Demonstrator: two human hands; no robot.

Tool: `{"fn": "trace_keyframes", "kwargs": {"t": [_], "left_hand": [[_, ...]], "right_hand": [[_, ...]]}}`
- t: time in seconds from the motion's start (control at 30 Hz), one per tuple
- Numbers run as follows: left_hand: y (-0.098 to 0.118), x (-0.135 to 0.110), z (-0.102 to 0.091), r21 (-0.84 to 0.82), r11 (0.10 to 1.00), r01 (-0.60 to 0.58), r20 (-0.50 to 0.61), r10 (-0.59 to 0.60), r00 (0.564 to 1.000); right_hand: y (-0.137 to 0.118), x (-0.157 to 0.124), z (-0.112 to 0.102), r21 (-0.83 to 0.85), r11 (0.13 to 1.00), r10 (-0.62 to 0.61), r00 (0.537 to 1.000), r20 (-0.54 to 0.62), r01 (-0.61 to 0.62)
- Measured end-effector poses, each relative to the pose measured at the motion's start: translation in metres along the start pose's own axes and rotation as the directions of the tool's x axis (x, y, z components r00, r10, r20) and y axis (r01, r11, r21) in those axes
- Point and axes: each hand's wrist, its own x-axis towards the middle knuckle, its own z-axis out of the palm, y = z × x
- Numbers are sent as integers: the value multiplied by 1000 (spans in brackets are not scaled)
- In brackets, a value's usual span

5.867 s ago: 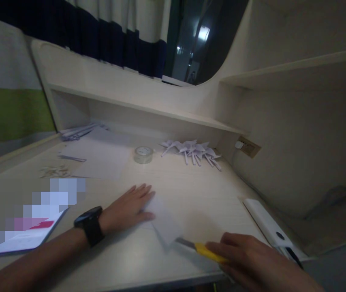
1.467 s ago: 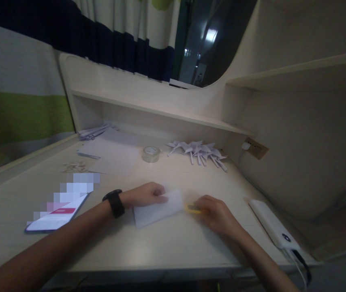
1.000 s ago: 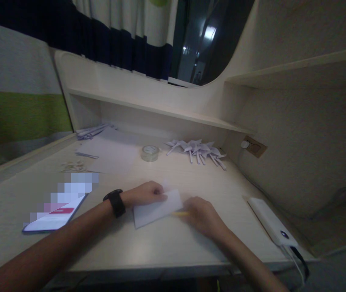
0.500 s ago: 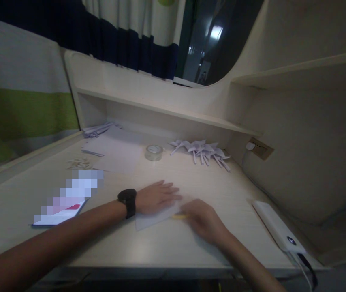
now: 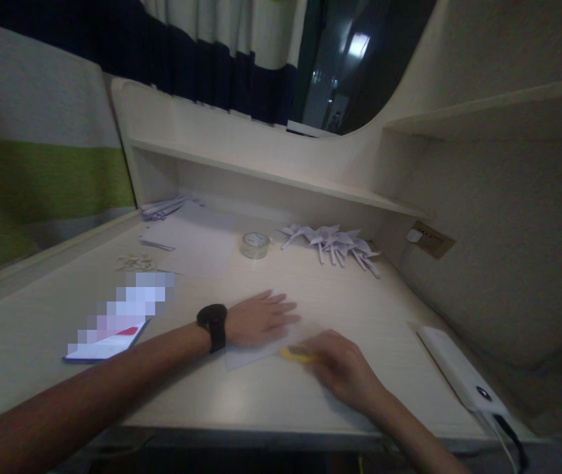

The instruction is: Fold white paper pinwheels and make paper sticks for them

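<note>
My left hand (image 5: 260,318), with a black watch (image 5: 212,326) on its wrist, lies flat with fingers spread on a sheet of thin white paper (image 5: 249,358). The hand covers much of that sheet, and one corner sticks out towards the desk's front edge. Close to its right, my right hand (image 5: 343,365) is closed around a small yellow tool (image 5: 297,355) by the sheet's right side. The tool is blurred, and the fingers hide part of it, so its kind is unclear.
Behind stand a roll of clear tape (image 5: 255,245) and several white paper pinwheels (image 5: 333,242). White sheets (image 5: 202,243), rolled paper sticks (image 5: 165,207) and a pile of small pale bits (image 5: 136,263) lie back left. A phone (image 5: 118,322) is left, a white power bank (image 5: 459,368) right.
My right hand has shifted slightly down and right with the yellow tool, more of which now shows. My left hand stays flat on the paper. The whole view has moved a little.
</note>
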Motion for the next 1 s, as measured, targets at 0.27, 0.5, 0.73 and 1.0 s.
{"fn": "trace_keyframes", "kwargs": {"t": [0.27,0.5,0.73,1.0], "left_hand": [[1,-1,-2,4,1000,-6,10,6,1000],[3,-3,-7,7,1000,-23,11,23,1000],[5,-3,-7,41,999,-31,-1,31,1000],[8,-2,-9,58,998,-12,-1,13,1000]], "right_hand": [[-11,4,1,-10,995,-100,995,18,100],[-12,8,-1,-21,985,-172,984,37,173],[-8,7,1,-4,978,-207,978,-5,207],[-5,10,4,-29,961,-275,961,-15,275]]}}
